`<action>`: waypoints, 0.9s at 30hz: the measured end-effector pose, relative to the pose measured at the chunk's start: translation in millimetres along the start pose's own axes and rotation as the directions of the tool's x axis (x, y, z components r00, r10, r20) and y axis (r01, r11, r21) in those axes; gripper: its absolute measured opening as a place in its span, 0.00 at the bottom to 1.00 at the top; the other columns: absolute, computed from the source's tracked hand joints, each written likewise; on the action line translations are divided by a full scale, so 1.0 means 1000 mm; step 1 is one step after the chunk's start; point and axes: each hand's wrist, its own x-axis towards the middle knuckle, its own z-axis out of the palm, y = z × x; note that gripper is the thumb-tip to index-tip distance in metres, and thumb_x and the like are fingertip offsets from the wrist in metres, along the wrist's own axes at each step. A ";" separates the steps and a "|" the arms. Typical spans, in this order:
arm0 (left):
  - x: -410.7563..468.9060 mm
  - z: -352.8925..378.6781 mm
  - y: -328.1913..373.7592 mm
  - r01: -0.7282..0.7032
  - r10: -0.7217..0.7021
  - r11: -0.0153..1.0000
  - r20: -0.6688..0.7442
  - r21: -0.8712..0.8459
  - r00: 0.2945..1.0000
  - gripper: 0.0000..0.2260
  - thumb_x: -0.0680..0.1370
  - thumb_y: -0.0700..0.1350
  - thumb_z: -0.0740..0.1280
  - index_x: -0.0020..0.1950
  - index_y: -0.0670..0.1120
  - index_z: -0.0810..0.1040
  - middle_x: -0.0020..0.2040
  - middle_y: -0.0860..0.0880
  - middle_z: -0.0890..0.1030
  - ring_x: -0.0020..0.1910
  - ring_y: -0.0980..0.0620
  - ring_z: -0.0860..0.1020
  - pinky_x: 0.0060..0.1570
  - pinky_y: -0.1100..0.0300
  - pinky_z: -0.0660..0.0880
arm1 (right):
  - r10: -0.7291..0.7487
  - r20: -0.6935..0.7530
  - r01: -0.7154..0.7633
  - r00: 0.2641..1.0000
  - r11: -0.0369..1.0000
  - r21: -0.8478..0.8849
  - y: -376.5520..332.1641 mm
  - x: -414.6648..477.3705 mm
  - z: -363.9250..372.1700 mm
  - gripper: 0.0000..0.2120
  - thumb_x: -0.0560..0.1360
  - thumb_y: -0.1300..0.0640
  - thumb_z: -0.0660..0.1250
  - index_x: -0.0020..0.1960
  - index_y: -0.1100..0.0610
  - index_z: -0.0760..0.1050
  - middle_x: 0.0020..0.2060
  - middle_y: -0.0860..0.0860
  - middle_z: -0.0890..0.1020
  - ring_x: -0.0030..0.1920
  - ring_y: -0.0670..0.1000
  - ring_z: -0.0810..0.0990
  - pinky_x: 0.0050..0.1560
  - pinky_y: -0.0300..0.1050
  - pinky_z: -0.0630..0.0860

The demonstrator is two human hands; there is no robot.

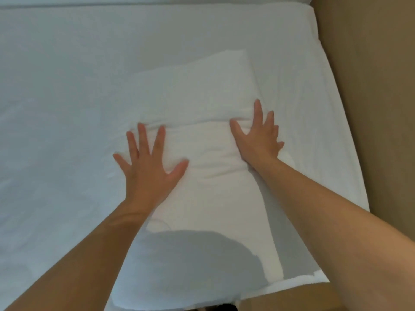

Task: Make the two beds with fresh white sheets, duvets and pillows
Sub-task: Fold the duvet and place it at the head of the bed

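A white pillow [197, 95] lies lengthwise on the bed's white sheet [67, 86], near the right side of the mattress. Both palms press flat on its middle. My left hand [149, 161] rests on the pillow's left edge with fingers spread wide. On the pillow's right edge lies my right hand [258, 135], fingers apart too, denting the fabric into a crease between the hands. Neither hand grips anything. The near end of the pillow sits in the shadow of my head.
A tan headboard or wall panel [370, 97] runs along the bed's right side and wraps around the near corner [292, 297]. The sheet stretches smooth to the left and far side. A second white edge [134, 2] shows at the top.
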 end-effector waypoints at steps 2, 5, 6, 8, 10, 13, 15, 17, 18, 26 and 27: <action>0.029 -0.001 -0.010 0.062 -0.063 0.997 -0.023 -0.038 0.998 0.40 0.71 0.75 0.47 0.78 0.60 0.39 0.79 0.48 0.36 0.78 0.43 0.37 0.69 0.28 0.45 | 0.139 -0.019 -0.139 0.990 0.990 -0.026 0.016 0.008 0.025 0.40 0.73 0.25 0.49 0.78 0.39 0.39 0.78 0.56 0.52 0.74 0.62 0.59 0.70 0.68 0.54; 0.063 0.026 -0.010 -0.007 0.010 0.999 -0.069 0.043 0.998 0.40 0.71 0.76 0.45 0.78 0.60 0.41 0.79 0.44 0.37 0.77 0.39 0.38 0.68 0.26 0.45 | 0.220 -0.102 -0.226 0.970 0.973 -0.047 0.049 0.016 0.064 0.42 0.73 0.25 0.46 0.79 0.45 0.39 0.76 0.61 0.56 0.73 0.63 0.61 0.72 0.66 0.53; 0.067 0.042 -0.005 -0.029 0.034 0.997 -0.069 0.067 0.997 0.40 0.71 0.76 0.45 0.78 0.60 0.41 0.79 0.42 0.38 0.77 0.38 0.39 0.67 0.25 0.45 | 0.226 -0.125 -0.234 0.966 0.971 -0.052 0.060 0.021 0.075 0.43 0.73 0.24 0.45 0.79 0.46 0.40 0.76 0.62 0.57 0.73 0.64 0.60 0.72 0.65 0.53; 0.070 0.076 0.005 -0.067 0.072 0.993 -0.053 0.099 0.996 0.41 0.71 0.76 0.45 0.79 0.59 0.42 0.79 0.40 0.39 0.77 0.36 0.39 0.66 0.24 0.44 | 0.265 -0.120 -0.276 0.957 0.958 -0.080 0.082 0.031 0.097 0.44 0.72 0.24 0.43 0.79 0.47 0.39 0.75 0.64 0.57 0.74 0.64 0.58 0.73 0.66 0.49; 0.070 0.095 -0.001 -0.088 0.094 0.991 -0.053 0.104 0.994 0.41 0.71 0.76 0.46 0.79 0.59 0.43 0.79 0.41 0.40 0.77 0.37 0.39 0.67 0.26 0.42 | 0.313 -0.038 -0.315 0.949 0.942 -0.118 0.096 0.038 0.110 0.46 0.70 0.22 0.42 0.79 0.45 0.36 0.76 0.64 0.56 0.76 0.63 0.54 0.73 0.69 0.44; 0.064 0.095 -0.037 -0.052 0.056 0.998 -0.102 0.036 0.993 0.43 0.70 0.76 0.52 0.79 0.59 0.44 0.79 0.45 0.38 0.78 0.42 0.38 0.69 0.30 0.39 | 0.350 0.146 -0.344 0.925 0.937 -0.066 0.105 0.039 0.113 0.52 0.65 0.18 0.50 0.77 0.42 0.33 0.75 0.63 0.58 0.75 0.63 0.58 0.73 0.69 0.48; 0.046 0.090 -0.065 0.151 -0.158 0.985 -0.081 -0.085 0.984 0.48 0.67 0.77 0.57 0.79 0.57 0.43 0.80 0.46 0.39 0.78 0.43 0.39 0.69 0.32 0.40 | 0.351 0.307 -0.387 0.885 0.920 0.064 0.109 0.029 0.099 0.59 0.61 0.20 0.60 0.78 0.45 0.34 0.76 0.61 0.57 0.74 0.63 0.61 0.74 0.61 0.56; 0.028 0.083 -0.093 0.418 -0.421 0.865 0.051 -0.277 0.905 0.54 0.61 0.78 0.64 0.78 0.58 0.42 0.80 0.44 0.47 0.78 0.39 0.49 0.70 0.31 0.50 | 0.333 0.429 -0.418 0.839 0.901 0.118 0.115 0.017 0.081 0.59 0.63 0.27 0.67 0.79 0.51 0.39 0.77 0.58 0.58 0.73 0.60 0.64 0.72 0.54 0.61; 0.022 0.079 -0.107 0.537 -0.514 0.755 0.168 -0.377 0.841 0.57 0.57 0.78 0.66 0.78 0.58 0.43 0.78 0.42 0.54 0.76 0.38 0.57 0.69 0.34 0.58 | 0.339 0.472 -0.433 0.814 0.895 0.104 0.119 0.013 0.074 0.57 0.64 0.29 0.68 0.80 0.53 0.42 0.77 0.56 0.60 0.72 0.59 0.66 0.70 0.53 0.63; 0.023 0.064 -0.127 0.819 -0.548 0.316 0.613 -0.478 0.569 0.60 0.56 0.74 0.68 0.79 0.47 0.51 0.73 0.43 0.66 0.67 0.39 0.70 0.61 0.47 0.71 | 0.279 0.494 -0.452 0.823 0.850 0.272 0.120 0.022 0.077 0.52 0.66 0.32 0.69 0.80 0.52 0.49 0.76 0.54 0.62 0.71 0.57 0.68 0.61 0.49 0.67; 0.024 0.066 -0.126 0.818 -0.559 0.331 0.600 -0.471 0.572 0.62 0.53 0.75 0.68 0.79 0.45 0.52 0.74 0.43 0.66 0.68 0.39 0.70 0.62 0.46 0.70 | 0.256 0.498 -0.431 0.828 0.859 0.275 0.121 0.025 0.081 0.51 0.66 0.31 0.69 0.79 0.53 0.52 0.75 0.54 0.65 0.68 0.57 0.71 0.58 0.47 0.67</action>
